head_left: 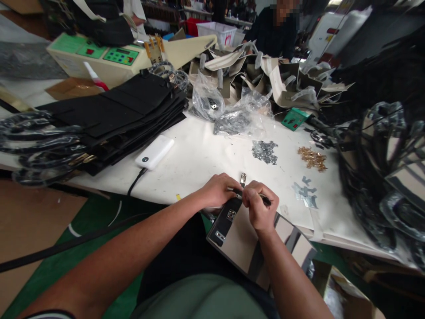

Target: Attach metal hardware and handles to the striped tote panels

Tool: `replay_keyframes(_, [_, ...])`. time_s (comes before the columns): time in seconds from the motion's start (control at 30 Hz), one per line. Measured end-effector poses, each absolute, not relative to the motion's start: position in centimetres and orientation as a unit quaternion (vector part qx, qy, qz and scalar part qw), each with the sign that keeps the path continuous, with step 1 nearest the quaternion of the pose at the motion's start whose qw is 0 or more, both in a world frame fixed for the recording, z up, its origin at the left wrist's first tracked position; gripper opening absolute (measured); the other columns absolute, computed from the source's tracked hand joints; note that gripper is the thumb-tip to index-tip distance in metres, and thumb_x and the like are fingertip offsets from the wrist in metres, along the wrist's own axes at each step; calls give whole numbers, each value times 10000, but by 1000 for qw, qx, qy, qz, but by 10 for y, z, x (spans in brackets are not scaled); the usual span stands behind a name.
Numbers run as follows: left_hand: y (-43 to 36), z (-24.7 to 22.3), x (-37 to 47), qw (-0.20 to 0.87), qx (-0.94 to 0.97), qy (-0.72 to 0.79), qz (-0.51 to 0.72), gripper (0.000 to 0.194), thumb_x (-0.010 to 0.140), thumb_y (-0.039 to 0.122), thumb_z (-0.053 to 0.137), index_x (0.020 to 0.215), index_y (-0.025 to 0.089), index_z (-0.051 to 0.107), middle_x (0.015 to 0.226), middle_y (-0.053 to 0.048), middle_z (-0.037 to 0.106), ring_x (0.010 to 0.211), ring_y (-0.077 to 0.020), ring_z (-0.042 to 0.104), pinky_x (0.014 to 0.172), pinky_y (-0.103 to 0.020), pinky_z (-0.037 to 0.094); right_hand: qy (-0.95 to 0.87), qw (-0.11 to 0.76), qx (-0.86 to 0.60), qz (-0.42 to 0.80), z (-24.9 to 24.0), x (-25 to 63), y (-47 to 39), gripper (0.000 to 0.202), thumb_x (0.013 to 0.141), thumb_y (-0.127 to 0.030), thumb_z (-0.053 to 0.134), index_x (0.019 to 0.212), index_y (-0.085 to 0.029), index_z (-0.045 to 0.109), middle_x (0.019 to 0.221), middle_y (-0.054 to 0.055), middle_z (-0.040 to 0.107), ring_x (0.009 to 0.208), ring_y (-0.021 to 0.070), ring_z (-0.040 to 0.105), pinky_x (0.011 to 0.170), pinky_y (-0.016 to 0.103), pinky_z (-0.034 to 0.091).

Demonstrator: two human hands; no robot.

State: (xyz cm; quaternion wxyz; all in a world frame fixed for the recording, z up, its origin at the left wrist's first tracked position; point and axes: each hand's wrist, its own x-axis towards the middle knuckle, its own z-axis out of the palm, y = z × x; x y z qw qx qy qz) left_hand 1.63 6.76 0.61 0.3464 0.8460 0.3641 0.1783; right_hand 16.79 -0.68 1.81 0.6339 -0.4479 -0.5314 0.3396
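Note:
A beige and black bag panel (244,232) lies tilted over the table's front edge, above my lap. Along its left end runs a black strip with a square metal plate (231,214) and a slotted metal fitting (220,236). My left hand (217,189) is closed at the strip's far end, fingertips pinching a black strap. Just past the fingers, a small tab with a shiny metal clasp (243,178) sticks out. My right hand (260,204) is wrapped round a dark-handled tool (266,200), close to the left fingertips. The tool's tip is hidden.
Small grey metal plates (264,152), gold-coloured fasteners (312,158) and flat silver pieces (304,193) lie in piles on the table. A white power bank (154,152) sits beside stacked black panels (126,110). Plastic bags (239,113) lie behind; a person (274,33) is across the table.

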Motion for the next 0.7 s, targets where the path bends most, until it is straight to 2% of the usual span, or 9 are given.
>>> replay_keyframes(0.13, [65, 14, 17, 318, 831, 434, 140, 277, 882, 304, 668, 1142, 262, 756, 967, -3, 782, 950, -202, 682, 878, -294, 475, -556, 570, -486, 360, 26, 169, 2, 404, 938, -381, 649, 607, -213, 490, 582, -36, 503, 558, 124, 446, 563, 294, 376])
replay_keyframes(0.27, [70, 24, 22, 344, 805, 482, 43, 244, 837, 383, 682, 1022, 259, 782, 913, -21, 774, 854, -213, 697, 729, -280, 468, -525, 572, -487, 399, 25, 170, 9, 409, 923, -415, 654, 606, -221, 483, 533, -47, 503, 487, 116, 417, 478, 276, 338])
replay_keyframes(0.37, [78, 28, 27, 358, 794, 491, 21, 233, 752, 389, 738, 946, 274, 795, 929, -16, 773, 841, -216, 697, 666, -270, 456, -509, 595, -469, 409, 23, 173, 11, 401, 909, -422, 656, 608, -229, 474, 521, -49, 503, 454, 113, 414, 447, 271, 340])
replay_keyframes(0.57, [86, 31, 32, 381, 779, 498, -16, 213, 690, 394, 767, 875, 296, 806, 854, 3, 767, 776, -197, 688, 643, -266, 454, -500, 602, -432, 448, 28, 176, 13, 380, 920, -359, 652, 607, -219, 487, 530, -46, 505, 436, 106, 434, 440, 263, 341])
replay_keyframes(0.7, [91, 34, 34, 382, 783, 490, -43, 194, 680, 389, 787, 831, 266, 796, 830, -7, 764, 771, -202, 688, 684, -281, 480, -507, 616, -402, 449, 37, 167, 15, 373, 922, -319, 652, 598, -218, 497, 540, -43, 497, 450, 114, 452, 461, 278, 354])
